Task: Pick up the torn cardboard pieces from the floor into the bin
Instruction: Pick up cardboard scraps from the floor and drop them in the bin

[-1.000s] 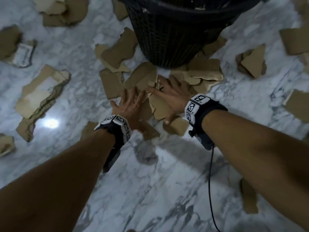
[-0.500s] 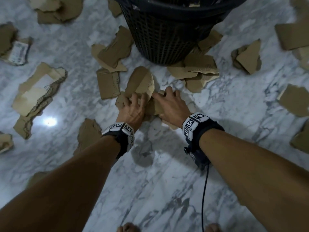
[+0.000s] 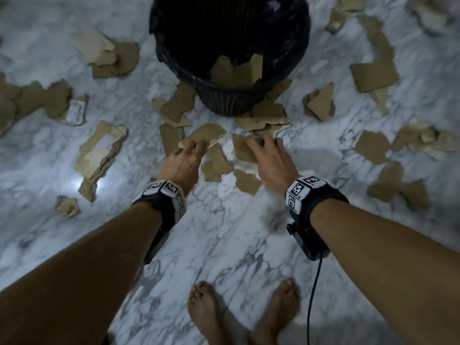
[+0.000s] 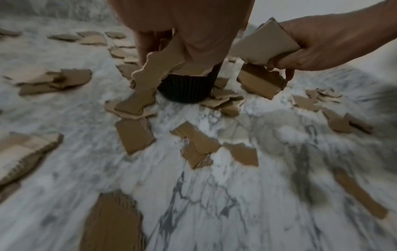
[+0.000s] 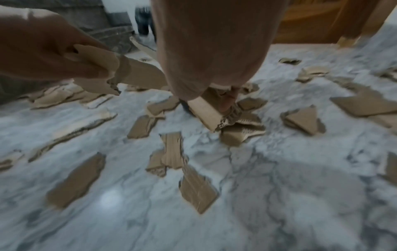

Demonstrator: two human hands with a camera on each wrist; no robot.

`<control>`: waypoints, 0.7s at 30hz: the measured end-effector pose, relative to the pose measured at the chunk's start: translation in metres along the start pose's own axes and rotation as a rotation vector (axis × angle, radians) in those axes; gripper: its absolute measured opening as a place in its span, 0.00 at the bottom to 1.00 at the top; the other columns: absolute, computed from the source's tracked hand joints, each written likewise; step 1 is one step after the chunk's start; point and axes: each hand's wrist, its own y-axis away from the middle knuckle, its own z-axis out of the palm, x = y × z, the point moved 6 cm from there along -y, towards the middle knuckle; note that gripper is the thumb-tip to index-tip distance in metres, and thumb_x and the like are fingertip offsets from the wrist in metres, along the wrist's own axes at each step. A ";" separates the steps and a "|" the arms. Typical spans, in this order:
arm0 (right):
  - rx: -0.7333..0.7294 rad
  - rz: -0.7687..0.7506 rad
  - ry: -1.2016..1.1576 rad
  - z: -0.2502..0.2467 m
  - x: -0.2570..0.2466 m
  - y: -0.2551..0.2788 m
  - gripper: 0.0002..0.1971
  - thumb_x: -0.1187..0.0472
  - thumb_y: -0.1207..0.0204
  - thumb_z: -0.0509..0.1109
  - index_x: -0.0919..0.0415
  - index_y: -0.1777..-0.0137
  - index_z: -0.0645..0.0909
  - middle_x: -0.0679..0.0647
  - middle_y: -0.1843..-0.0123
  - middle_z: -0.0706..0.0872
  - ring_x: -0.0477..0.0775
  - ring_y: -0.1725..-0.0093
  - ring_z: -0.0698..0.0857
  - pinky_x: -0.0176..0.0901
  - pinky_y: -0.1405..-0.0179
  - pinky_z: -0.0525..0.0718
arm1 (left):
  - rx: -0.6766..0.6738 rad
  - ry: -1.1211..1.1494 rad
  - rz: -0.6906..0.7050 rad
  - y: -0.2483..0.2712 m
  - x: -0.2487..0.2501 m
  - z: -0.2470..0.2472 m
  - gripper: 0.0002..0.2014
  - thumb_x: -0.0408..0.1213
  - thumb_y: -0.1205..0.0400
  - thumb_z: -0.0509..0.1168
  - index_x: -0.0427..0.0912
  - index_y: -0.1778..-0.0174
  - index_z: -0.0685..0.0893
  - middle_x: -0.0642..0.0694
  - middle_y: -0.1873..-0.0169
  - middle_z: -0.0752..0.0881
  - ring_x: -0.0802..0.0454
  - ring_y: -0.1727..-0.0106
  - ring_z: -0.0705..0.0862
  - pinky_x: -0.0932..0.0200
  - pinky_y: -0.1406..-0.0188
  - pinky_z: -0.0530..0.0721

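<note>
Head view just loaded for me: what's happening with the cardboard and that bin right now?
A barefoot person is clearing torn cardboard off a marble floor. The left hand holds a cardboard piece lifted off the floor, and the right hand grips another cardboard piece. The black mesh bin stands just ahead with some cardboard already inside. Many scraps still lie around it.

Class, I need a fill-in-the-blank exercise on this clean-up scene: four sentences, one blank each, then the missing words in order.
1. Each hand, left hand and right hand, holds a piece of torn ____.
2. The bin is ____ in colour.
3. The floor is white and grey ____.
4. The person's feet are ____.

Missing words: cardboard; black; marble; bare
</note>
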 end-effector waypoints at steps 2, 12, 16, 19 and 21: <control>0.058 0.004 0.006 -0.049 -0.009 0.012 0.24 0.69 0.23 0.61 0.54 0.27 0.67 0.65 0.33 0.70 0.70 0.37 0.71 0.61 0.52 0.83 | 0.043 0.020 0.030 0.014 0.006 -0.047 0.26 0.28 0.18 0.54 0.43 0.22 0.65 0.40 0.35 0.76 0.31 0.52 0.84 0.50 0.70 0.72; 0.312 -0.040 0.051 -0.240 -0.046 -0.015 0.29 0.73 0.25 0.63 0.52 0.26 0.67 0.64 0.33 0.70 0.70 0.37 0.72 0.60 0.60 0.84 | 0.340 -0.004 0.247 0.000 0.008 -0.234 0.22 0.29 0.22 0.61 0.41 0.30 0.74 0.36 0.43 0.82 0.30 0.55 0.85 0.43 0.74 0.82; 0.300 -0.032 0.055 -0.239 -0.035 -0.054 0.27 0.71 0.23 0.63 0.52 0.25 0.67 0.64 0.32 0.70 0.71 0.37 0.73 0.59 0.59 0.83 | 0.304 -0.039 0.166 -0.040 0.002 -0.237 0.24 0.30 0.19 0.58 0.45 0.25 0.69 0.38 0.37 0.78 0.30 0.47 0.82 0.44 0.67 0.79; 0.242 0.003 0.031 -0.220 -0.018 -0.081 0.31 0.64 0.23 0.70 0.52 0.23 0.63 0.64 0.26 0.66 0.72 0.31 0.71 0.64 0.48 0.84 | 0.235 -0.012 0.058 -0.073 0.000 -0.213 0.25 0.34 0.17 0.56 0.46 0.22 0.64 0.39 0.31 0.73 0.33 0.35 0.76 0.40 0.49 0.79; 0.208 0.030 0.019 -0.205 -0.001 -0.090 0.36 0.56 0.25 0.74 0.53 0.20 0.60 0.64 0.22 0.62 0.72 0.27 0.69 0.62 0.43 0.82 | 0.195 0.045 -0.030 -0.089 -0.001 -0.193 0.26 0.39 0.16 0.56 0.44 0.21 0.61 0.39 0.27 0.71 0.35 0.28 0.71 0.38 0.35 0.73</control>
